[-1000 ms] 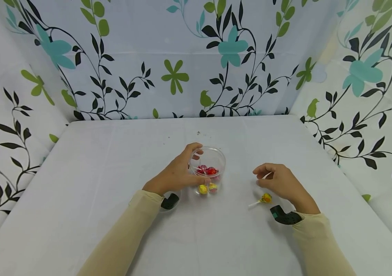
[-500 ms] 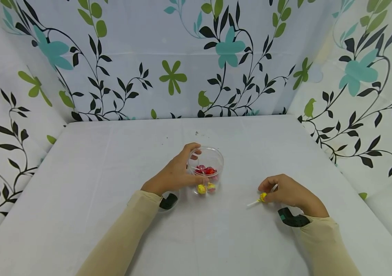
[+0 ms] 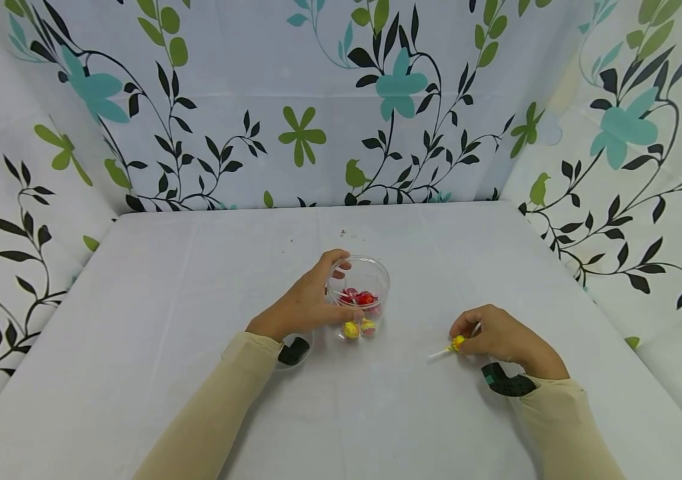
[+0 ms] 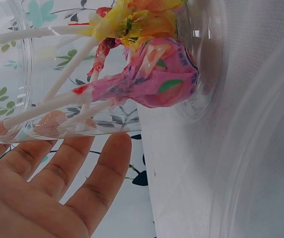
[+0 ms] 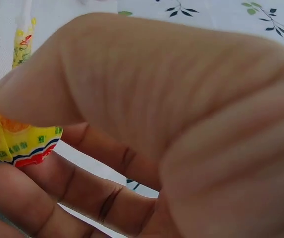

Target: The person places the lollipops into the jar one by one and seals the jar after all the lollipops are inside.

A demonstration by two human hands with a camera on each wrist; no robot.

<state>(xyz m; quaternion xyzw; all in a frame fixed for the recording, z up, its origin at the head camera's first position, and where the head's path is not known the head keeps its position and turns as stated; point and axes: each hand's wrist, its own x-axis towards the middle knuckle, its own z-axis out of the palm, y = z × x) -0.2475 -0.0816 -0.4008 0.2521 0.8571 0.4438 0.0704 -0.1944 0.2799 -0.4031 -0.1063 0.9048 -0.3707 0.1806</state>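
A clear plastic jar [image 3: 371, 270] stands on the white table, with red-wrapped lollipops [image 3: 366, 298] and yellow ones [image 3: 351, 330] inside. My left hand [image 3: 301, 303] holds its left side, thumb in front and fingers behind. Up close in the left wrist view, a pink-wrapped lollipop [image 4: 164, 74] shows through the wall, white sticks pointing toward the opening. To the right of the jar, my right hand [image 3: 505, 339] pinches the head of a yellow lollipop [image 3: 457, 343], whose stick points left. The right wrist view shows the thumb across its wrapper [image 5: 30, 141], covering part of it.
A clear round lid [image 4: 265, 163] lies beside the jar, partly under my left wrist. Small dark specks [image 3: 343, 233] dot the table [image 3: 209, 267] behind the jar. Leaf-patterned cloth [image 3: 227, 80] hangs at the back and both sides.
My right hand has come down toward the lollipop on the table and now pinches its head, after hovering above it with fingers loose. The left hand and jar have stayed put.
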